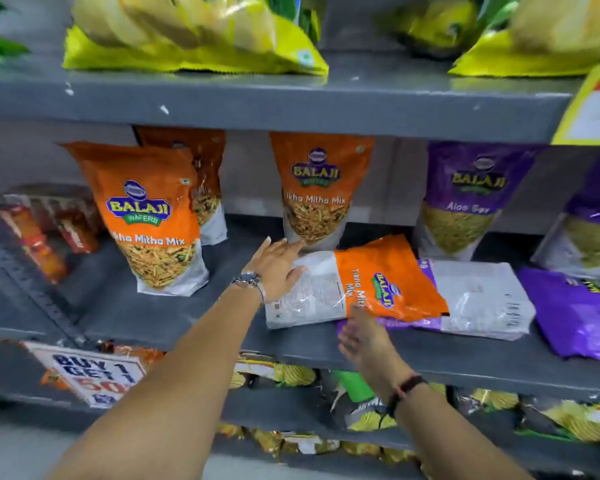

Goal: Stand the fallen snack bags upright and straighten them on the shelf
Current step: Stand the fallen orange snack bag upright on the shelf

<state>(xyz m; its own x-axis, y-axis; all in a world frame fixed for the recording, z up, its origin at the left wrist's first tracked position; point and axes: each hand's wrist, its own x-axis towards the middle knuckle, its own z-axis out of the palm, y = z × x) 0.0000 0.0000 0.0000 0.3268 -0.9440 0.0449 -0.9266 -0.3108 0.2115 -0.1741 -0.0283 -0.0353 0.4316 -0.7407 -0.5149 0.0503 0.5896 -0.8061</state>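
Observation:
An orange and white Tikha Mitha Mix bag (388, 282) lies flat on the grey middle shelf (194, 313), its bottom end pointing left. My left hand (276, 263) rests with spread fingers on the bag's white left end. My right hand (364, 336) reaches to the bag's front edge, fingers apart, touching it. Under and beside it lies a fallen purple and white bag (478, 299), and another purple bag (579, 313) lies flat at the right. Upright orange bags stand at the left (149, 216) and centre (317, 188); an upright purple Aloo Sev bag (465, 199) stands behind.
The shelf above (291, 102) carries yellow bags (194, 39) lying flat. Red packets (49, 233) lean at the far left. A "Buy 1 Get 1" sign (94, 372) hangs on the shelf's front edge. Lower shelves hold more snack packs (368, 403).

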